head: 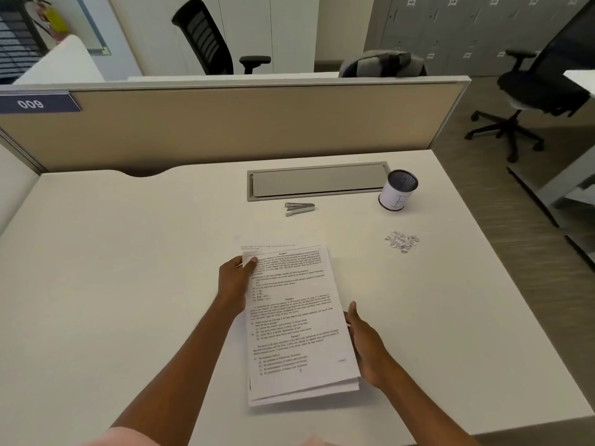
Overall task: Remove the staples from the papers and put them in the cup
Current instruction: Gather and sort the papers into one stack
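A stack of printed papers lies in the middle of the white desk. My left hand pinches the stack's top left corner, thumb on top. My right hand holds the right edge of the stack, fingers under the sheets. A metal staple remover rests on the desk beyond the papers. A mesh cup wrapped in white paper stands at the back right. A small pile of pulled staples lies on the desk in front of the cup.
A grey cable tray lid is set into the desk behind the staple remover. A beige partition closes the far edge. Office chairs stand beyond it and to the right, off the desk's right edge.
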The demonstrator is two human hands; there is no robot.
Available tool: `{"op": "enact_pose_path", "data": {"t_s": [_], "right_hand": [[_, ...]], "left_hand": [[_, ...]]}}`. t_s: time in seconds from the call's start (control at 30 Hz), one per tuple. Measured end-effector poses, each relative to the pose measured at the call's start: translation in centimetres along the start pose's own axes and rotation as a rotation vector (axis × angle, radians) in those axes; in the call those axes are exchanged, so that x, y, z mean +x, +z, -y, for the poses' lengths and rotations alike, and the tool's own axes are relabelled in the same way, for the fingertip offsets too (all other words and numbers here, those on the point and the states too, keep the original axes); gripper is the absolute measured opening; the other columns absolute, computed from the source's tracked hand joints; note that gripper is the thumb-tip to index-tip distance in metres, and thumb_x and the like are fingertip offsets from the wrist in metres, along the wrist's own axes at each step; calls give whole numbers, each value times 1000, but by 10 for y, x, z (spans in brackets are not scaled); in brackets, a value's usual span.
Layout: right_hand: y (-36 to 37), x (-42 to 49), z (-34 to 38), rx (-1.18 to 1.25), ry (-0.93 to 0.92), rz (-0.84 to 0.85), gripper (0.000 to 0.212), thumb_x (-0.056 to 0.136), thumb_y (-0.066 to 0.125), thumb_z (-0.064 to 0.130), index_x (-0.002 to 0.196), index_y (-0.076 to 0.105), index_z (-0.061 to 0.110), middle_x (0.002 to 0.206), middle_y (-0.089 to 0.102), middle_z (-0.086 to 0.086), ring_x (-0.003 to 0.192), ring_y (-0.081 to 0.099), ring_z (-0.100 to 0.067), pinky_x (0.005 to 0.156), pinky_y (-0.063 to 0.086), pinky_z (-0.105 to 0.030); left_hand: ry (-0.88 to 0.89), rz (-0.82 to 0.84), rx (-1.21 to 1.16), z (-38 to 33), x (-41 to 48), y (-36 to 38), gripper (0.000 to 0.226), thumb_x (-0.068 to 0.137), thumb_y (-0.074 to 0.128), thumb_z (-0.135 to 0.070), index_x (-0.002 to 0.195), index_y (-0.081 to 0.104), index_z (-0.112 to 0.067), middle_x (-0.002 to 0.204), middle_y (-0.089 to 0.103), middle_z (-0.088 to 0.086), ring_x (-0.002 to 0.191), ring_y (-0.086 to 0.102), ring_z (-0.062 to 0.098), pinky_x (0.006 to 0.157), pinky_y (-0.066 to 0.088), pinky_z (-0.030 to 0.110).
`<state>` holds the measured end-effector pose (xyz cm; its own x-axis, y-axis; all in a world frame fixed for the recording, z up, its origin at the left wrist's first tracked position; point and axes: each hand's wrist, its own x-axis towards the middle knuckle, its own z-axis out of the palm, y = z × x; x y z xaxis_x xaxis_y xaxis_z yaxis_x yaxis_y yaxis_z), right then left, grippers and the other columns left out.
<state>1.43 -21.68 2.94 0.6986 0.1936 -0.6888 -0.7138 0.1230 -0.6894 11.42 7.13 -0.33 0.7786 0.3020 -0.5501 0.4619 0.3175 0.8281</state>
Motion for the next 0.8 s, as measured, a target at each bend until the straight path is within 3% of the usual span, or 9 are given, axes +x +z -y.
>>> {"op": "enact_pose_path", "data": {"t_s": [0.1, 0.2, 0.3, 0.4, 0.47, 0.63, 0.8], "right_hand": [[3, 6, -1, -118, -75, -14, 32, 105, 55, 42, 125, 71, 22, 121, 79, -2, 110, 76, -24, 99, 60, -47], [0, 14, -8, -190, -127, -61, 26, 102, 64, 19, 127, 70, 14, 117, 80, -3, 105, 78, -24, 97, 61, -49], [-6, 17, -13, -182, -134, -93, 22, 101, 65, 16, 123, 72, 17, 115, 81, -1, 104, 78, -24, 96, 61, -50], [-17, 17, -14, -153, -132, -121, 21, 102, 65, 17, 121, 72, 18, 114, 81, -3, 102, 79, -25, 94, 62, -49], [-25, 16, -15, -131, -128, -126, 23, 102, 65, 17, 123, 71, 17, 116, 80, -5, 104, 78, -28, 95, 61, -52], [-41, 16, -17, -61, -117, -148, 25, 101, 66, 16, 125, 70, 14, 119, 79, -10, 109, 76, -33, 99, 57, -58], [-50, 20, -20, -28, -115, -167, 26, 100, 67, 17, 126, 71, 15, 121, 78, -11, 111, 75, -35, 100, 56, -60]], "left_hand": [[25, -40, 36, 2, 2, 5, 13, 99, 74, -14, 111, 77, -9, 106, 83, 16, 97, 80, 43, 89, 64, 64], [83, -15, 97, 3, 4, 6, 12, 97, 78, -18, 108, 78, -13, 103, 85, 11, 94, 82, 38, 87, 66, 57], [263, -87, 302, -4, 7, 6, 16, 97, 77, -26, 111, 78, -16, 104, 83, 3, 98, 79, 28, 84, 64, 41], [427, -267, 495, -12, 17, -1, 25, 100, 71, -19, 123, 74, -9, 114, 79, 6, 93, 72, 21, 84, 53, 29], [460, -312, 578, -12, 33, -11, 34, 100, 71, -14, 132, 69, -4, 125, 75, 13, 93, 71, 26, 87, 50, 30], [341, -302, 675, -25, 64, -22, 53, 97, 77, -22, 145, 62, -4, 137, 67, 22, 123, 67, 39, 108, 50, 46], [280, -233, 662, -38, 84, -20, 51, 92, 83, -24, 136, 69, -1, 139, 68, 22, 127, 66, 37, 110, 50, 42]]}}
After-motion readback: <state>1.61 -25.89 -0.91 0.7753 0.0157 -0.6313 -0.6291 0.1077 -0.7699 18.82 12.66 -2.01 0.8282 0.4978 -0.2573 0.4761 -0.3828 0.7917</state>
